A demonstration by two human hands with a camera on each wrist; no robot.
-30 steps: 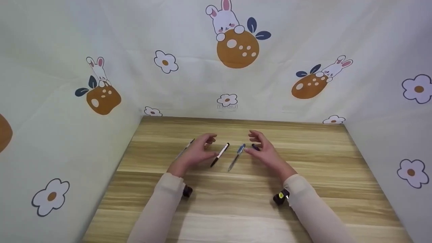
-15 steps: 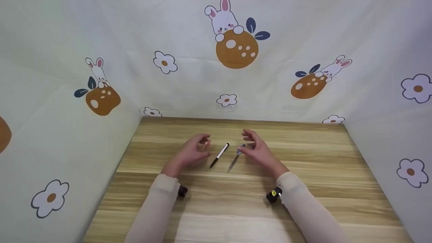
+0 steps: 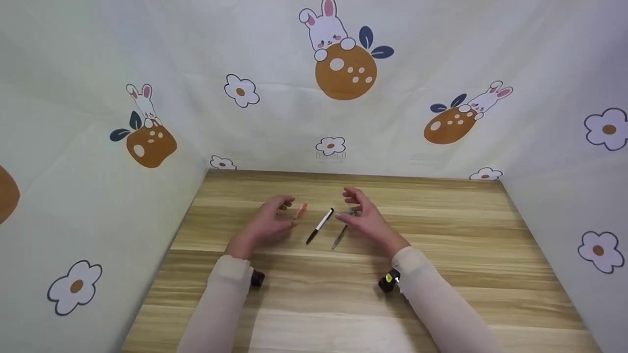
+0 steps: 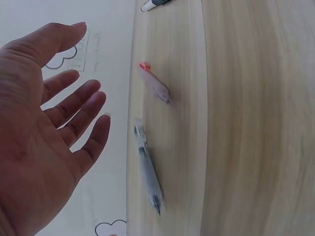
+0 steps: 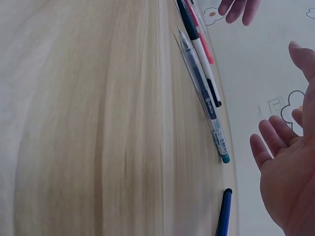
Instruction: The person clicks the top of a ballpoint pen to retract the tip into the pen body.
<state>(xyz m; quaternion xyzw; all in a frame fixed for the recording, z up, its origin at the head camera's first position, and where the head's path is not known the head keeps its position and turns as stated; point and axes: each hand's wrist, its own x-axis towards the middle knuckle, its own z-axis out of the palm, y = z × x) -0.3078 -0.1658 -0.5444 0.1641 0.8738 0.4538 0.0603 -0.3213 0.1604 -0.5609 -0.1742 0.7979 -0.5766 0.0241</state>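
Note:
Several pens lie apart on the wood-grain table. Held above it, my left hand has loosely bent fingers with nothing in them. Just right of its fingertips is a short-looking red pen. A clear grey pen shows in the left wrist view; the left hand covers it in the head view. Between the hands lies a white pen with black ends. My right hand, also holding nothing, hovers over the upper end of a clear pen with a blue-green end. A blue pen appears only in the right wrist view.
The wooden table is bordered on the back and both sides by pale cloth printed with rabbits, oranges and flowers. A small dark wrist camera sits under the right cuff, and another camera under the left.
Both hands have shifted left above the table. The red pen has come into view beside the left hand, while the grey and blue pens have become covered. The pens appear unmoved.

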